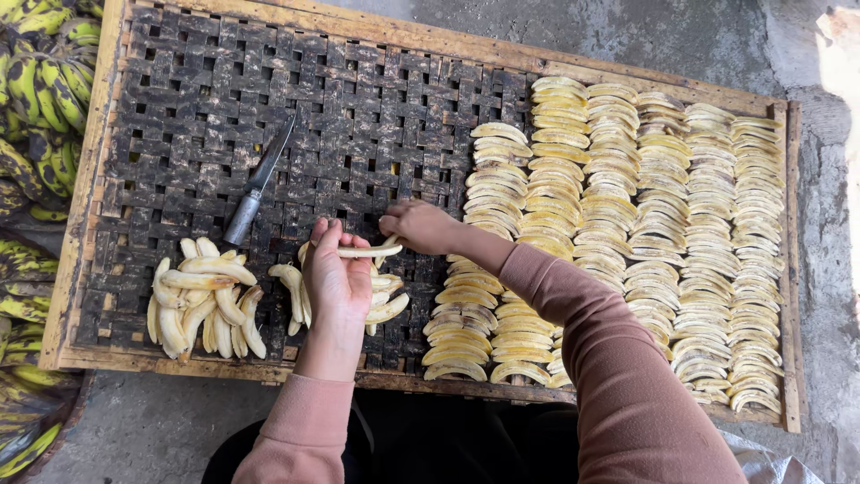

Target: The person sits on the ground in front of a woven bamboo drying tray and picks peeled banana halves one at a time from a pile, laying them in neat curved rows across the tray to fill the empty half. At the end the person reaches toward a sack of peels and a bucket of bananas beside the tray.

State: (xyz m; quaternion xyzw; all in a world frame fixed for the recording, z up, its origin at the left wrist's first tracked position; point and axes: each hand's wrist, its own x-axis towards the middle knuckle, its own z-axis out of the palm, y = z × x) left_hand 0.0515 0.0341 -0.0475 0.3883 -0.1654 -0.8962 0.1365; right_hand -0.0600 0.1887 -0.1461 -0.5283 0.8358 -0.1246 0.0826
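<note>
Both hands hold one peeled banana slice (369,252) over a dark woven drying tray (269,108). My left hand (336,278) grips its left end with the palm down. My right hand (419,226) pinches its right end. A small heap of cut banana pieces (387,303) lies under and beside my left hand. A pile of peeled whole bananas (202,300) sits at the tray's near left. Several neat rows of overlapping banana slices (627,224) cover the tray's right half.
A knife (258,184) with a grey handle lies on the tray above the peeled pile. Unpeeled green-black bananas (40,99) are heaped past the tray's left edge. Grey concrete floor (717,40) surrounds the wooden tray frame (793,269).
</note>
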